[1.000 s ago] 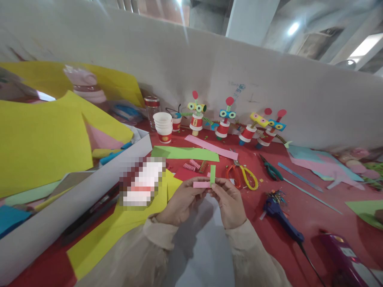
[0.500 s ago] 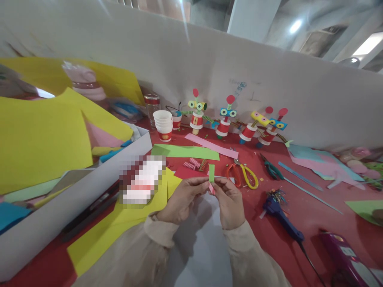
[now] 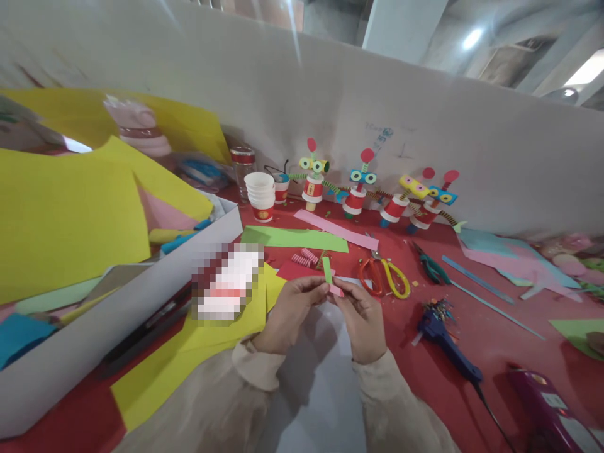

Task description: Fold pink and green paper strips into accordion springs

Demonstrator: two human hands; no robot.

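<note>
My left hand (image 3: 291, 309) and my right hand (image 3: 362, 318) meet fingertip to fingertip over a red table (image 3: 481, 333). Between them they pinch two crossed paper strips: a green strip (image 3: 327, 269) standing up and tilted left, and a pink strip (image 3: 336, 290) poking out to the right. Both hands grip the joint where the strips cross. Beige sleeves cover both wrists. A grey sheet (image 3: 325, 384) lies right under the hands.
Orange-and-yellow scissors (image 3: 384, 277), green pliers (image 3: 430, 267) and a blue glue gun (image 3: 446, 346) lie to the right. Stacked paper cups (image 3: 261, 195) and several paper-cup figures (image 3: 353, 189) stand by the white wall. Yellow paper sheets (image 3: 66, 220) and a grey board (image 3: 117, 314) fill the left.
The pink strip, which lay flat to the left a second ago, has been folded over and now points right. The green strip has tipped from upright to leaning left.
</note>
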